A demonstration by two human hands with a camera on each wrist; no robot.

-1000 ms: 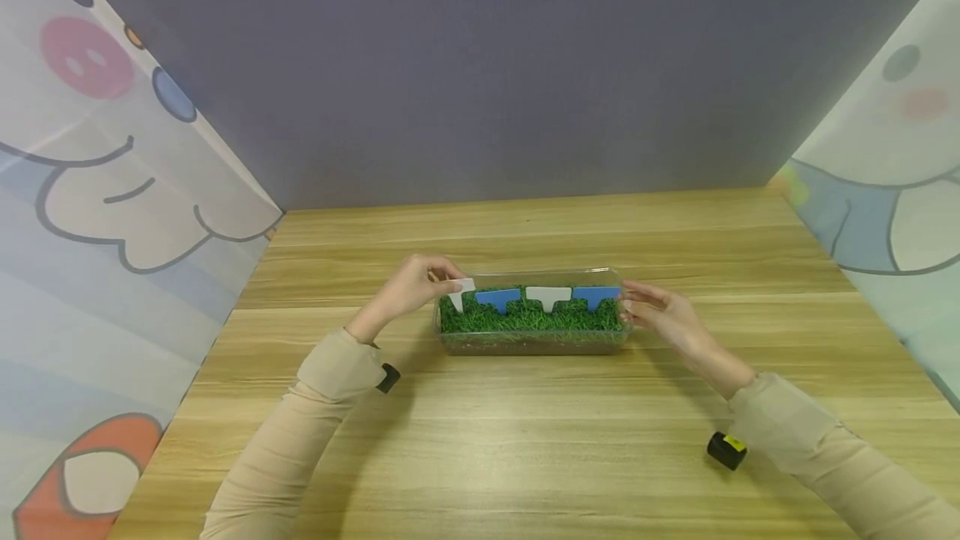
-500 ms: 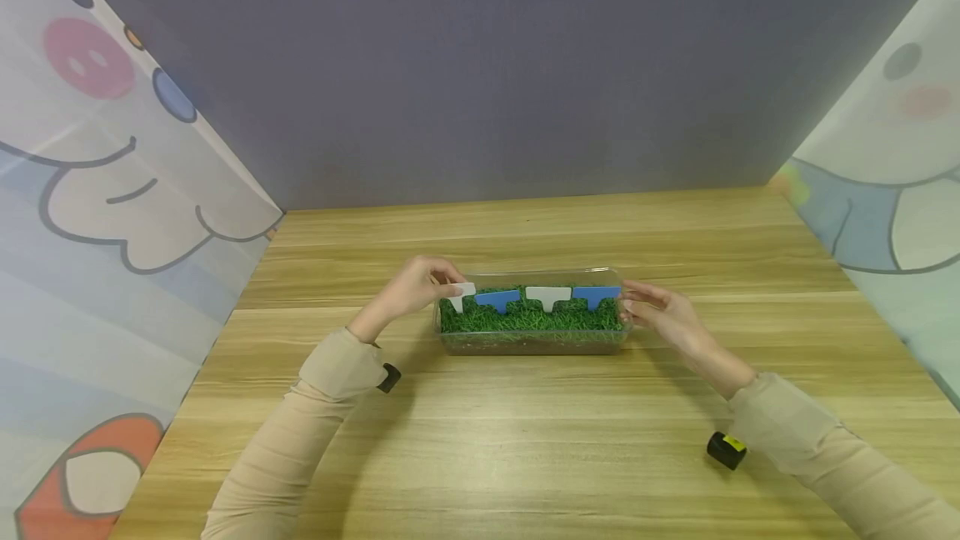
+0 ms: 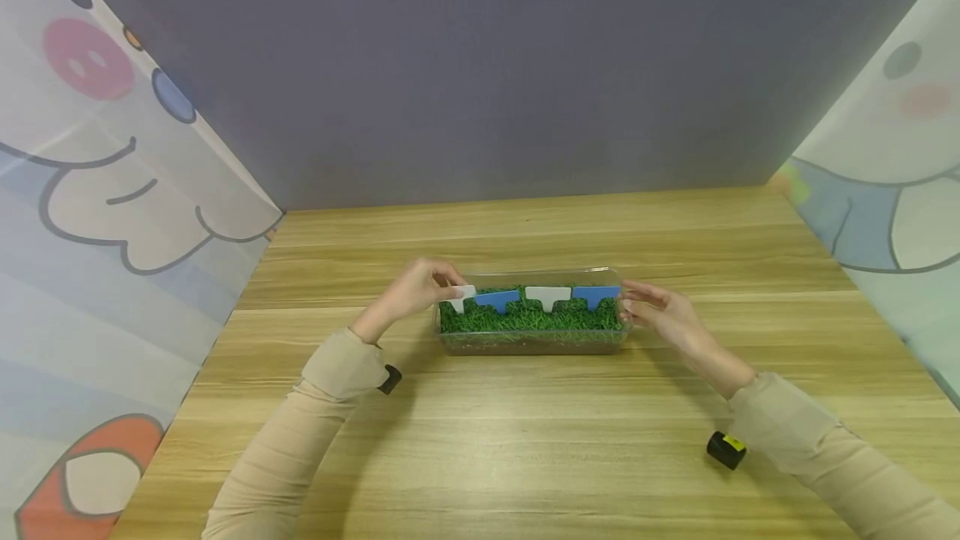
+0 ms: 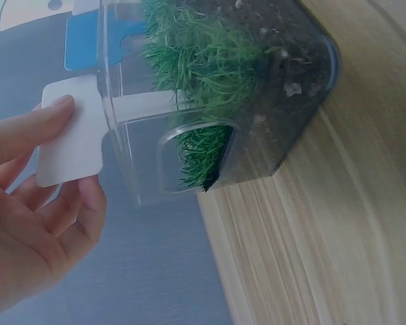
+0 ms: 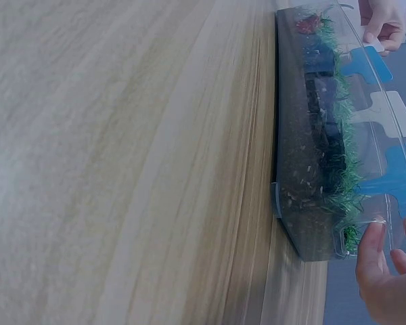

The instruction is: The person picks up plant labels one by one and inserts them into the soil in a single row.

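Note:
A clear plastic planter box (image 3: 534,345) with dark soil and green grass (image 3: 532,321) sits on the table. My left hand (image 3: 414,287) pinches a white T-shaped plant label (image 4: 73,152) between thumb and fingers at the box's left end, its stem reaching down into the grass. At the other end, my right hand (image 3: 666,319) grips the end wall near the rim, one finger (image 5: 372,247) at its cut-out. Between the hands a blue label (image 3: 495,302), a white label (image 3: 547,295) and another blue label (image 3: 597,295) stand in a row, the left blue one slightly tilted.
The wood-grain table (image 3: 517,448) runs back to a grey wall panel (image 3: 510,73). Cartoon-printed curtains (image 3: 82,290) flank both sides. A small black camera (image 3: 726,450) hangs beneath the right sleeve cuff, another black camera (image 3: 389,379) by the left.
My left hand has lowered slightly, and the white label in it has sunk a little further into the grass. My right hand and the box have stayed in place.

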